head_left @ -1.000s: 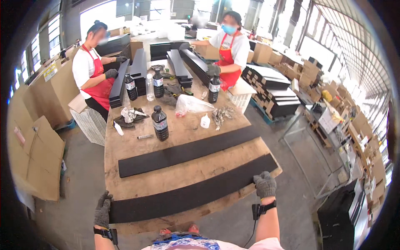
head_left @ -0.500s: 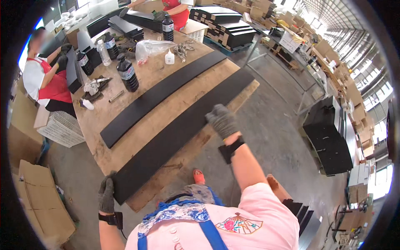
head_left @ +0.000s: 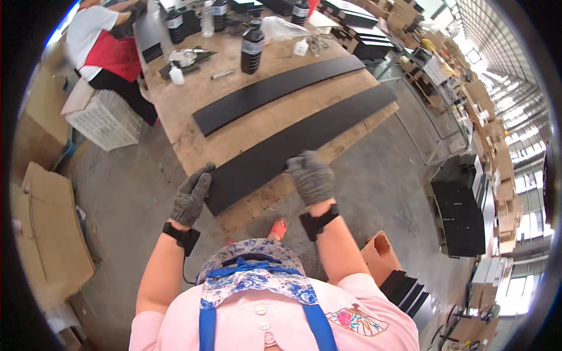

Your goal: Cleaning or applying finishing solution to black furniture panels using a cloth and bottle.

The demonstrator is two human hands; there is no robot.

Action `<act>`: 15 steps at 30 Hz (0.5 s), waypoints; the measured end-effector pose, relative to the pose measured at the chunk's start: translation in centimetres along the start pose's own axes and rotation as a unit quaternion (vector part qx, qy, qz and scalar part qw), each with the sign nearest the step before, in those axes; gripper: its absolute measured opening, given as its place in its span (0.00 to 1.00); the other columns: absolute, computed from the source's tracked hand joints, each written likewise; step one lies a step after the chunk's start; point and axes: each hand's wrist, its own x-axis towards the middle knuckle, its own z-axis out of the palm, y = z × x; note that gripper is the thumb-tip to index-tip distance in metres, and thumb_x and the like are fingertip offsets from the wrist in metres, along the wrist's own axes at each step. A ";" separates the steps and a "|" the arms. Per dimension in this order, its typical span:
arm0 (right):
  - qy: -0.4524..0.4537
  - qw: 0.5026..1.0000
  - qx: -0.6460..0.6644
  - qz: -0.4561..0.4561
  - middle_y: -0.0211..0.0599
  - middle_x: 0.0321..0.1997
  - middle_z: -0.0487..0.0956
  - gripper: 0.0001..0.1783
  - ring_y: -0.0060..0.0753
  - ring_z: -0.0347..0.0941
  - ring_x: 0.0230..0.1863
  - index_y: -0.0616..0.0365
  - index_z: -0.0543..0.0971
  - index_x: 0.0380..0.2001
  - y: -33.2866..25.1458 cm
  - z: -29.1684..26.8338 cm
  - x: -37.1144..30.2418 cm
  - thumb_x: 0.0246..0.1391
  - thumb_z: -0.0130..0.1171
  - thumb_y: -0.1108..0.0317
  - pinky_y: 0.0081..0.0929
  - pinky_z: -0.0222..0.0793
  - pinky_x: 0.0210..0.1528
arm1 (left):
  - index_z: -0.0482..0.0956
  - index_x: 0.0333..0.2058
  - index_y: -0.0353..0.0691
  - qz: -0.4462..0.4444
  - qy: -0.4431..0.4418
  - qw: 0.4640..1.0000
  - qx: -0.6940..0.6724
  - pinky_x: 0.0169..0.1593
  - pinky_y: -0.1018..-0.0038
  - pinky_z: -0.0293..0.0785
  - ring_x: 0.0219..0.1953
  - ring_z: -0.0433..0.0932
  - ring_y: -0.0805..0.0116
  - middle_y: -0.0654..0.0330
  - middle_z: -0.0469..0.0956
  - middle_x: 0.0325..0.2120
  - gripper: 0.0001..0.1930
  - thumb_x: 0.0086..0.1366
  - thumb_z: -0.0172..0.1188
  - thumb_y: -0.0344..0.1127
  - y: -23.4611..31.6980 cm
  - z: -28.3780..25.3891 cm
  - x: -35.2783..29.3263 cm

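Workshop, wooden table (head_left: 246,131) | long black panel (head_left: 304,143) lay along near edge, running up and rightward | left hand (head_left: 191,195) closed on its near end | right hand (head_left: 311,176) gripped its edge further along | second panel (head_left: 275,90) lay beyond.

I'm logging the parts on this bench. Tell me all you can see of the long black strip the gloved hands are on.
The long black strip is flat, thin, matte and dark, its material unclear. It lies flat along the wooden table's near edge, beside a second black strip, apart from it. The left hand grips its near end; the right hand rests on its edge farther along.
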 end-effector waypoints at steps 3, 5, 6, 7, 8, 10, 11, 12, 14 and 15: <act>-0.007 0.980 -0.151 -0.125 0.36 0.30 0.76 0.05 0.38 0.74 0.34 0.47 0.78 0.29 -6.1 -1.9 -1.1 0.45 0.59 0.65 0.38 0.73 0.32 | 0.79 0.57 0.43 -0.005 -0.013 1.000 -0.010 0.45 0.79 0.73 0.44 0.74 0.79 0.66 0.81 0.47 0.20 0.72 0.59 0.45 0.2 -0.1 0.1; 0.142 0.958 0.102 -0.229 0.41 0.30 0.77 0.04 0.44 0.76 0.31 0.50 0.78 0.27 -11.2 0.4 -3.7 0.47 0.58 0.65 0.42 0.73 0.32 | 0.78 0.58 0.43 -0.014 -0.039 0.999 -0.006 0.46 0.78 0.73 0.44 0.74 0.79 0.66 0.80 0.47 0.20 0.72 0.59 0.44 0.7 0.0 0.1; 0.088 0.931 0.293 -0.197 0.43 0.30 0.78 0.05 0.47 0.77 0.31 0.52 0.78 0.26 -14.2 -0.3 -4.3 0.48 0.58 0.65 0.43 0.73 0.32 | 0.78 0.58 0.43 -0.015 -0.041 0.999 -0.008 0.46 0.78 0.73 0.44 0.74 0.79 0.66 0.80 0.47 0.20 0.72 0.59 0.44 0.7 -0.1 0.0; -0.015 0.936 0.297 -0.189 0.44 0.30 0.79 0.06 0.49 0.78 0.31 0.53 0.79 0.28 -16.6 -0.9 -4.2 0.50 0.58 0.63 0.44 0.73 0.32 | 0.78 0.59 0.42 -0.033 -0.041 0.999 -0.014 0.47 0.78 0.73 0.44 0.74 0.78 0.65 0.81 0.48 0.21 0.72 0.59 0.44 0.7 -0.4 0.0; -0.117 0.931 0.297 -0.176 0.45 0.29 0.79 0.08 0.51 0.79 0.32 0.55 0.79 0.30 -17.6 -1.2 -4.0 0.52 0.59 0.62 0.45 0.73 0.32 | 0.77 0.59 0.42 -0.048 -0.044 0.998 -0.021 0.49 0.77 0.73 0.45 0.74 0.78 0.64 0.81 0.48 0.21 0.72 0.58 0.44 0.9 -0.7 0.1; -0.097 0.915 0.355 -0.166 0.45 0.29 0.80 0.09 0.51 0.79 0.31 0.55 0.79 0.32 -15.8 -1.2 -3.9 0.53 0.60 0.61 0.45 0.73 0.32 | 0.77 0.59 0.39 -0.061 -0.071 0.995 0.016 0.55 0.74 0.70 0.52 0.73 0.72 0.61 0.79 0.52 0.22 0.71 0.59 0.43 2.7 -1.4 0.1; -0.078 0.892 0.415 -0.162 0.45 0.28 0.80 0.11 0.51 0.80 0.30 0.55 0.79 0.33 -14.4 -1.5 -3.8 0.54 0.61 0.59 0.46 0.74 0.32 | 0.77 0.58 0.36 -0.075 -0.089 0.992 0.054 0.62 0.71 0.66 0.58 0.73 0.66 0.58 0.78 0.55 0.22 0.71 0.60 0.43 3.1 -1.8 0.3; -0.086 0.883 0.440 -0.143 0.47 0.29 0.80 0.13 0.50 0.79 0.30 0.55 0.80 0.36 -12.7 -2.3 -3.8 0.54 0.64 0.59 0.43 0.74 0.32 | 0.77 0.59 0.38 0.097 -0.052 0.956 0.272 0.60 0.69 0.69 0.59 0.74 0.63 0.52 0.78 0.54 0.22 0.69 0.61 0.39 2.4 -3.0 0.4; -0.056 0.858 0.505 -0.073 0.43 0.29 0.81 0.13 0.45 0.79 0.28 0.56 0.80 0.37 -7.7 -1.2 -5.3 0.55 0.64 0.60 0.39 0.74 0.30 | 0.75 0.59 0.36 0.150 -0.029 0.953 0.261 0.62 0.67 0.67 0.61 0.73 0.58 0.49 0.76 0.57 0.24 0.67 0.63 0.38 6.2 -0.2 0.3; -0.034 0.814 0.580 -0.019 0.40 0.28 0.82 0.13 0.40 0.79 0.26 0.57 0.81 0.38 -5.7 -0.9 -6.2 0.55 0.65 0.60 0.34 0.73 0.28 | 0.74 0.60 0.35 0.188 0.011 0.947 0.261 0.64 0.65 0.66 0.63 0.72 0.54 0.46 0.74 0.59 0.26 0.65 0.65 0.37 8.8 1.0 -0.3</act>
